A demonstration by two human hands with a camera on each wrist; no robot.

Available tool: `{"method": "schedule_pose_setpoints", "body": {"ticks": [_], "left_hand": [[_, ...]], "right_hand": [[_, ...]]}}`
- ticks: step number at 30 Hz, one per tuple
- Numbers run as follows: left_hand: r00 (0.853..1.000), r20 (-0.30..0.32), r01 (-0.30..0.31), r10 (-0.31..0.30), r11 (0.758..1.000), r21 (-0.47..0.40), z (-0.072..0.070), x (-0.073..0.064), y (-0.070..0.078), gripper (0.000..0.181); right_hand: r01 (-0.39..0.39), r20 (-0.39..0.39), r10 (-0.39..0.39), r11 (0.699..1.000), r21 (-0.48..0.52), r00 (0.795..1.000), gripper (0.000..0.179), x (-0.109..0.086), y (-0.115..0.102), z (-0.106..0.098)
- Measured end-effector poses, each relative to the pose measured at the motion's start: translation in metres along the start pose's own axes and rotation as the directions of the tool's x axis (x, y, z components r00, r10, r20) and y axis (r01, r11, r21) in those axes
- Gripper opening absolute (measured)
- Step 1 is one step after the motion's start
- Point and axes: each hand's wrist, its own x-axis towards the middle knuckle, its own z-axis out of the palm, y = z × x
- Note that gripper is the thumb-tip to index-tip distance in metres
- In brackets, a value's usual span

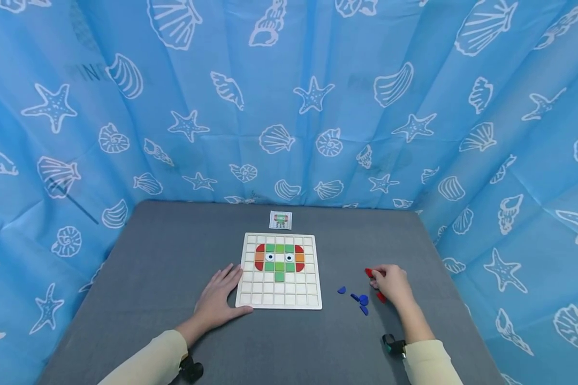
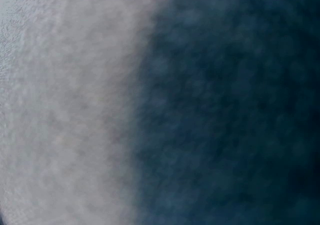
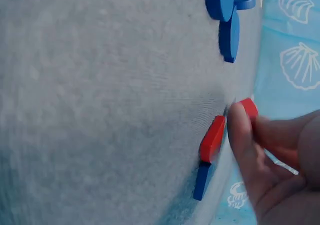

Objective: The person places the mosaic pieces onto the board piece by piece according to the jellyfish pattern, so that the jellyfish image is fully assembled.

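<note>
A blue curtain (image 1: 279,69) printed with white shells and starfish hangs behind the far edge and along both sides of the grey table (image 1: 173,240). On the table, a little left of the middle, lies a square white grid board (image 1: 296,299). The left hand (image 1: 217,299) rests at the board's left side, its fingers extended and the thumb spread wide toward the near left corner; the left wrist view is only a grey and dark blur. Well to the right of the board, the right hand (image 1: 392,283) is narrowed, pinching a red piece (image 1: 369,272) between thumb and finger. Just beyond the board's far edge lies a small card (image 1: 280,220) with a printed coloured figure. In the board's far half, red, orange and green tiles (image 1: 279,276) surround two eye tiles (image 1: 270,257), with one green tile nearest. Between board and right hand, several blue pieces (image 1: 363,300) lie scattered, some close together. A loose red piece (image 1: 381,297) lies on the table beneath the right hand, and the right wrist view shows a blue piece at its end.
</note>
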Motion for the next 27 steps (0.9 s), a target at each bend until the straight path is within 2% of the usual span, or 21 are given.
{"method": "schedule_pose_setpoints", "body": {"ticks": [4, 8, 12, 15, 19, 27], "left_hand": [[1.000, -0.001, -0.006, 0.006, 1.000, -0.014, 0.000, -0.001, 0.000, 0.112], [1.000, 0.001, -0.008, 0.008, 1.000, -0.016, 0.000, -0.001, -0.001, 0.111], [1.000, -0.006, -0.008, 0.008, 1.000, -0.009, 0.001, 0.000, -0.002, 0.112], [1.000, -0.018, -0.011, 0.011, 1.000, -0.011, 0.002, 0.001, -0.002, 0.112], [0.999, -0.029, -0.021, 0.020, 1.000, -0.014, 0.002, 0.001, -0.002, 0.112], [1.000, 0.010, 0.000, 0.000, 1.000, 0.003, 0.000, 0.001, -0.002, 0.113]], "right_hand": [[0.019, -0.004, -0.020, 0.993, -0.116, 1.000, 0.026, 0.000, 0.003, -0.003], [0.121, 0.059, -0.111, 0.967, -0.225, 0.992, 0.033, 0.001, 0.002, -0.007], [0.193, 0.092, -0.177, 0.955, -0.226, 0.980, 0.031, 0.005, 0.000, -0.006], [0.209, 0.090, -0.194, 0.956, -0.206, 0.977, 0.025, 0.008, -0.001, -0.004], [0.225, 0.086, -0.212, 0.954, -0.198, 0.973, 0.024, 0.011, -0.001, 0.000], [0.277, 0.120, -0.256, 0.936, -0.216, 0.959, 0.022, 0.015, -0.009, 0.004]]}}
